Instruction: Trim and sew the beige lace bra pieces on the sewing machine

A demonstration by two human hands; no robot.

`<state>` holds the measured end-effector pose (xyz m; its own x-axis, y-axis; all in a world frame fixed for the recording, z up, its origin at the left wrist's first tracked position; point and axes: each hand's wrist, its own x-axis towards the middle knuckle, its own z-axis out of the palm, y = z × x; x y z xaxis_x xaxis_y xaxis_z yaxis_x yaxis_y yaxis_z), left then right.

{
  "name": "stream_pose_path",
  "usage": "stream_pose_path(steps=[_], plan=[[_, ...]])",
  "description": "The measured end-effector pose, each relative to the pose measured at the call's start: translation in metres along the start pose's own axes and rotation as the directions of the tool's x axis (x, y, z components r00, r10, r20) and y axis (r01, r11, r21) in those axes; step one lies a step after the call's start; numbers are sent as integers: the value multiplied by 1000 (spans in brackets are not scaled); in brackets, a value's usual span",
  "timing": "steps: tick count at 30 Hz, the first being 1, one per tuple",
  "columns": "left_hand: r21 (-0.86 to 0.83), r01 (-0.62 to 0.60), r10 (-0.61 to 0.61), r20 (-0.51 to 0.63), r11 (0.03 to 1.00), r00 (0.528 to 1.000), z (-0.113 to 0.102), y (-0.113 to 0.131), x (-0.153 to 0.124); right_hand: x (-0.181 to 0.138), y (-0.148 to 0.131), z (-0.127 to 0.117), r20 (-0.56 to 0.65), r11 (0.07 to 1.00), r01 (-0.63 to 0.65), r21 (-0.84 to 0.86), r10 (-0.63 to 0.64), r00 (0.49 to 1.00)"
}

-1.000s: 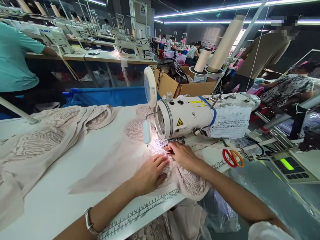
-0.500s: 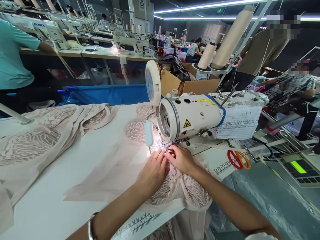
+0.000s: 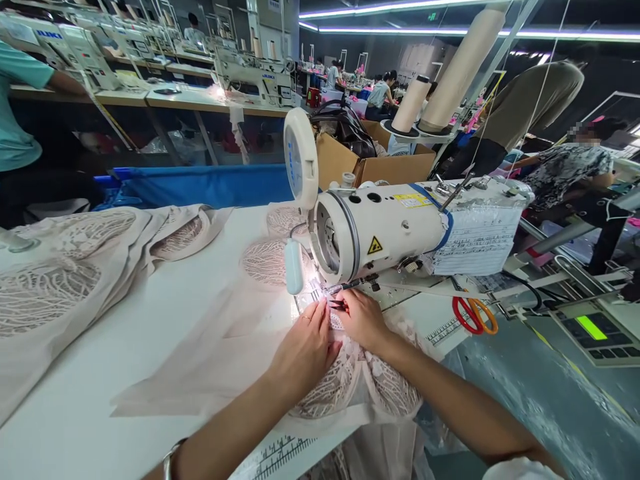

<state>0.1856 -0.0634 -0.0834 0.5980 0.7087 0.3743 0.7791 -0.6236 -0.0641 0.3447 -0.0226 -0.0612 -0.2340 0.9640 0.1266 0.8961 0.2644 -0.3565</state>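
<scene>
fabric pile (image 3: 55,280): pale lace pieces heaped at the table's left.
left hand (image 3: 305,350): flat, fingers spread, pressing the lace fabric (image 3: 345,383) onto the table (image 3: 100,413).
lace fabric: under both hands, just before the needle, hanging over the front edge.
right hand (image 3: 363,320): fingers pinched on dark tweezers (image 3: 337,305) at the needle.
sewing machine (image 3: 390,230): white, lamp lit, just behind the hands.
scissors (image 3: 475,315): red and orange, further right.

Orange-handled scissors (image 3: 475,315) lie right of a cardboard box (image 3: 380,167), thread cones (image 3: 463,67) above
</scene>
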Motion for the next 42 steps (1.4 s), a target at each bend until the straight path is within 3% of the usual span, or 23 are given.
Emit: stream_pose_path(steps=[5, 10, 31, 42], plan=[[18, -66, 67, -15, 998, 998, -5, -3, 4, -1, 4, 7, 27, 983, 148, -108, -146, 989], [1, -67, 67, -20, 998, 998, -11, -3, 6, -3, 6, 9, 29, 967, 231, -110, -230, 973], [-20, -68, 66, -100, 997, 993, -16, -5, 6, -6, 13, 16, -176, 915, 378, -143, -399, 900], [-117, -72, 62, -84, 990, 995, -15, -11, 10, -6, 13, 16, -137, 888, 433, -153, -453, 881]])
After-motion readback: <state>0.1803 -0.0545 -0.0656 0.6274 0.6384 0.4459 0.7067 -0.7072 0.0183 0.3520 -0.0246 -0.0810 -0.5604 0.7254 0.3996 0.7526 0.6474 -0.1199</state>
